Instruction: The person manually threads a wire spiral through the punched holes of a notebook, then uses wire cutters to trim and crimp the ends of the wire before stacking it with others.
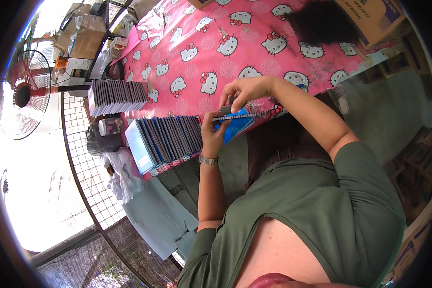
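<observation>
My left hand (211, 128) is closed around the left end of a blue spiral notebook (235, 126), held at the table's near edge with its wire binding uppermost. My right hand (246, 91) reaches in from the right, bent at the wrist. Its fingers pinch a small dark grey piece (225, 110) just above the left end of the binding; what kind of piece it is cannot be made out. Left of my left hand, a long row of spiral notebooks (170, 140) stands packed together with the wire bindings facing up and blue covers showing.
Farther left stands a second row of dark notebooks (117, 97) on the pink patterned tablecloth (192, 86). A black bristly heap (321, 21) and a cardboard box (372, 19) occupy the far right. Beside the table's left edge are a jar (110, 126), a plastic bag (122, 175) and a fan (26, 93).
</observation>
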A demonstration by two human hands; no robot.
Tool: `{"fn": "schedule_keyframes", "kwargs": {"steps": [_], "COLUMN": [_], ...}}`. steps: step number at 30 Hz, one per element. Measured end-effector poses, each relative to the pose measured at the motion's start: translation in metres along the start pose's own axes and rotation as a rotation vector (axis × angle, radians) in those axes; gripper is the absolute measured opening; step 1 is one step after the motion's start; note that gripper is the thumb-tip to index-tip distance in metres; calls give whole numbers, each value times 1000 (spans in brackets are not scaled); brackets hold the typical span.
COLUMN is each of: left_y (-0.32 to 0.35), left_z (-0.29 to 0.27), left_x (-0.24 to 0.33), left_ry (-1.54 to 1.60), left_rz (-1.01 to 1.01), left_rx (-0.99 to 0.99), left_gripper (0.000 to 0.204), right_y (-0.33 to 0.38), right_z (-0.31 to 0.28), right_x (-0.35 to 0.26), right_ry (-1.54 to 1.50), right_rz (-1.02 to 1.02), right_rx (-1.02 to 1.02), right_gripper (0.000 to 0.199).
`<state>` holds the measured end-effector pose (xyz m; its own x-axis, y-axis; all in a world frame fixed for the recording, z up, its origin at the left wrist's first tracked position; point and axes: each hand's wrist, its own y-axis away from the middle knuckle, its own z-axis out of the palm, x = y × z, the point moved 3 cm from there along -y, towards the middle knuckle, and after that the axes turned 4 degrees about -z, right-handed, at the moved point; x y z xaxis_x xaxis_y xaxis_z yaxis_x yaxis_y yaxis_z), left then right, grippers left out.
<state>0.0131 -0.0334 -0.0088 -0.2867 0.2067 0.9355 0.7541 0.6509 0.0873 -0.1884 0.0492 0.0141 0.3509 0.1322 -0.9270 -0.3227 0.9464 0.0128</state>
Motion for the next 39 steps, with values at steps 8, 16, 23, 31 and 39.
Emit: {"fn": "schedule_keyframes", "kwargs": {"steps": [8,16,23,31,39], "left_y": [4,32,28,34,24], "left_z": [-3,-1,4,4,4], "left_x": [-1,-15,-16,-28,-32], "left_ry": [66,202,-193,-38,-97], "left_rz": [33,38,241,29,146], "left_rx": [52,408,508,431,449], "left_gripper": [23,17,19,20,19], "right_y": [4,127,133,74,45], "right_z": [-43,6,39,95,103], "right_x": [13,51,55,21,9], "right_ry": [1243,1642,1563,1093,1084], "right_rz": [150,28,52,-318,-307], "right_rx": [537,987,798,612,600], "right_gripper": [47,67,57,51,50]}}
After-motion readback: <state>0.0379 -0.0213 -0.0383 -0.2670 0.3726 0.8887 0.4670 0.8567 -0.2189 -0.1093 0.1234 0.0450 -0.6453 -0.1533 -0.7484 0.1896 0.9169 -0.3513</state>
